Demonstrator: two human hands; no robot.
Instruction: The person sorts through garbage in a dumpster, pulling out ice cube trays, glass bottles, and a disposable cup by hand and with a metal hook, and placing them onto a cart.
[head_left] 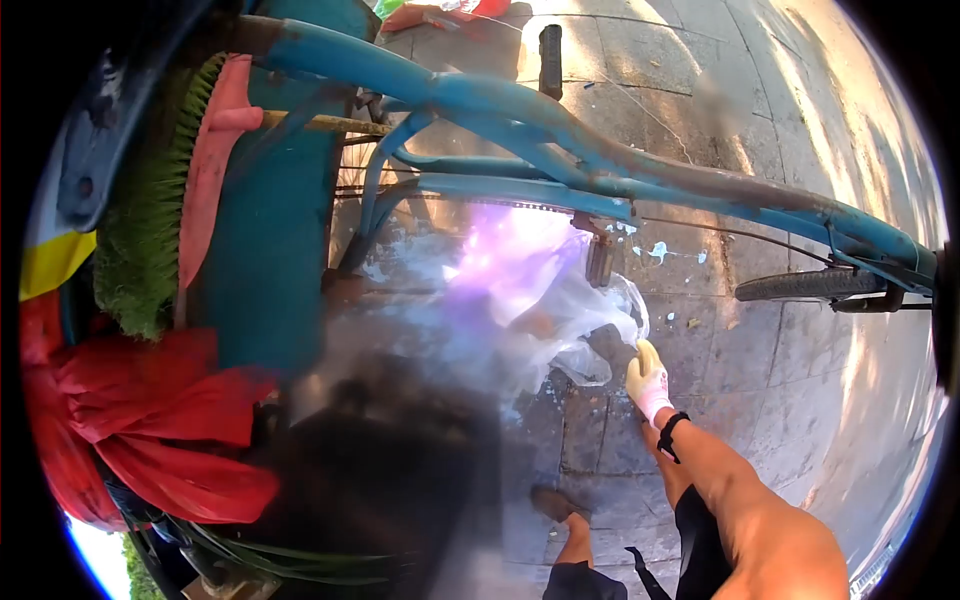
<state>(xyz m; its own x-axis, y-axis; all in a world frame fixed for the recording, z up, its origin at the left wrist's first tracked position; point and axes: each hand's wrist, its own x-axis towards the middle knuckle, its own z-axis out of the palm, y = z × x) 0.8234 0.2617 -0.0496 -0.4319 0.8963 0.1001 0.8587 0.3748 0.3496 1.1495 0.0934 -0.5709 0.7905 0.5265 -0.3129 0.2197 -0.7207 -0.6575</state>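
Note:
My right hand (647, 382) wears a white and pale yellow work glove, with a black band around the wrist. Its fingers are closed on the edge of a clear, whitish plastic bag (575, 325). The bag hangs crumpled and spread to the left, beside a blue cycle frame (520, 120). A bright purple glare covers part of the bag, so its contents cannot be made out. My left hand is out of view.
A broom (215, 170) with a pink head and green bristles leans against a teal cargo box (265, 260). Red plastic bags (160, 420) hang at the left. A wheel (810, 285) stands at the right on paved ground (760, 420). A dark blur hides the lower middle.

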